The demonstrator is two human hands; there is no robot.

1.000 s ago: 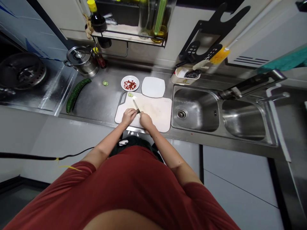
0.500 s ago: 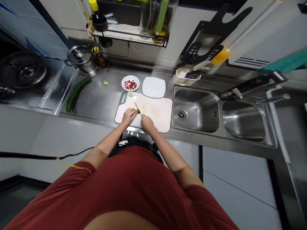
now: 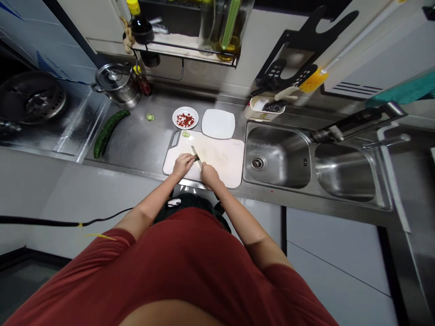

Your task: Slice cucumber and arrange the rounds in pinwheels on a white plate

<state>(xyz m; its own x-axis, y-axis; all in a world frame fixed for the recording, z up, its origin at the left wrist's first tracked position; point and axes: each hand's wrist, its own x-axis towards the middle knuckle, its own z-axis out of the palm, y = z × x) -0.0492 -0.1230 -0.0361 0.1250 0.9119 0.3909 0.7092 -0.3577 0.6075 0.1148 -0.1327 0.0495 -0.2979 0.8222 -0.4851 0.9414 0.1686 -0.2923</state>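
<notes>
My right hand (image 3: 210, 174) is closed around the handle of a knife (image 3: 194, 150), its blade slanting up and left over the white cutting board (image 3: 226, 160). The fingers of my left hand (image 3: 183, 165) are closed on a small dark green piece of cucumber (image 3: 196, 157), right beside the blade. Most of that piece is hidden by the fingers and knife. A few pale green cucumber slices (image 3: 186, 134) lie at the board's upper left. Farther left on the steel counter are more slices (image 3: 150, 117) and a long whole cucumber (image 3: 108, 132).
Behind the board stand a white plate of chopped red pieces (image 3: 185, 118) and a square white plate (image 3: 218, 123). A double sink (image 3: 277, 156) adjoins on the right. A lidded steel pot (image 3: 117, 86) and a red sauce bottle (image 3: 142, 82) stand at the back left.
My right hand and the knife have shifted very slightly. My left hand stays in place on the cucumber piece, and the rest looks the same.
</notes>
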